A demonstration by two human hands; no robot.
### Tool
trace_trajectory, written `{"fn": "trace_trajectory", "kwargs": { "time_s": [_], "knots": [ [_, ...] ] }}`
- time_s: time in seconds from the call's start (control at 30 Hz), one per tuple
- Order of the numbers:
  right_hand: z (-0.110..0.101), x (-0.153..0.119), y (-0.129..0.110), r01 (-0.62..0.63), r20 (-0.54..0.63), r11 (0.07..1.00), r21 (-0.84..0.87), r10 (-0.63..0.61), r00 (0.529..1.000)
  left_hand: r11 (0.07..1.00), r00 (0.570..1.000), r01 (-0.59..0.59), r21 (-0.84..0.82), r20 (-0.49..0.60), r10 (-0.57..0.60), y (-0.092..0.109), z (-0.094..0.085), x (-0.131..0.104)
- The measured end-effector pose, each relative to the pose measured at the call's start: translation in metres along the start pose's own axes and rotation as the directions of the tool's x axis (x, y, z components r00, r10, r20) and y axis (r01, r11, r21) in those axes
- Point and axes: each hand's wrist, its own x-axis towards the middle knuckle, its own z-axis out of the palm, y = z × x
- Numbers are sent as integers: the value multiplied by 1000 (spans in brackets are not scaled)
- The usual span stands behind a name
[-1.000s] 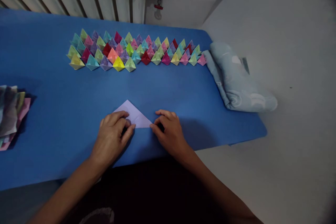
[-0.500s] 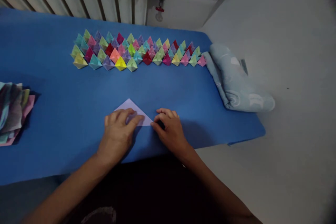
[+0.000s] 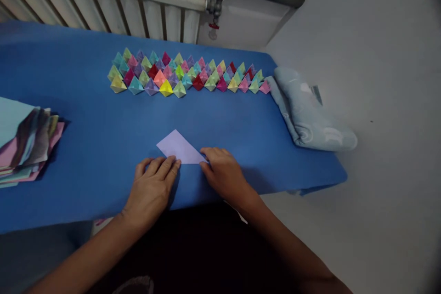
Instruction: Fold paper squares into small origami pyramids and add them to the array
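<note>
A light purple sheet of origami paper (image 3: 181, 145), folded into a pointed shape, lies on the blue table top in front of me. My left hand (image 3: 151, 183) is at its lower left edge, fingers close together and fingertips pressing on the paper beside the thumb. The right corner of the sheet is pinched between the thumb and bent fingers of my right hand (image 3: 225, 172). Beyond my hands stand rows of small folded paper pieces (image 3: 166, 88) in many colours.
A stack of coloured paper sheets (image 3: 31, 147) lies at the left. At the right end of the blue table (image 3: 103, 133) rests a folded grey-blue cloth (image 3: 306, 115) by the wall. A radiator (image 3: 138, 14) and a pipe with a red-handled valve (image 3: 214, 25) run behind the table.
My left hand has drawn back from on top of the paper to its lower edge, uncovering its left corner. My right hand stays at the right corner. The view has shifted a little.
</note>
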Motion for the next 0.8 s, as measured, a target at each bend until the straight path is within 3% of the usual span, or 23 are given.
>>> {"fn": "trace_trajectory", "kwargs": {
  "time_s": [0.1,0.17,0.23,0.33,0.4,0.47,0.53,0.6,0.7,0.8],
  "knots": [
    [-1,1,-3,-16,-1,997,80,16,1000,998,995,19,-63,-100,-25,1,5,3],
    [-2,1,-3,-83,25,970,227,79,997,992,986,44,-114,-153,-62,1,6,6],
    [-4,2,-3,-173,89,886,431,149,985,987,982,55,-150,-169,-80,1,6,9],
    [-8,4,-4,-285,220,680,676,184,958,988,984,17,-154,-170,-44,0,7,16],
    [-10,6,-4,-320,276,583,747,166,947,991,982,-13,-131,-188,-12,-1,9,20],
    [-11,8,-4,-320,288,546,774,147,946,994,976,-37,-103,-219,14,-3,11,23],
    [-13,7,-2,-271,229,547,792,146,962,994,966,-53,-94,-258,27,-4,12,24],
    [-18,3,0,-151,84,585,797,141,987,990,957,-52,-128,-291,13,-6,8,23],
    [-29,-4,0,83,-121,710,699,3,993,965,948,-48,-257,-315,-36,-9,-7,21],
    [-38,-9,-6,193,-130,777,599,-143,981,880,971,-56,-471,-233,-63,-11,-31,22]
  ]
}}
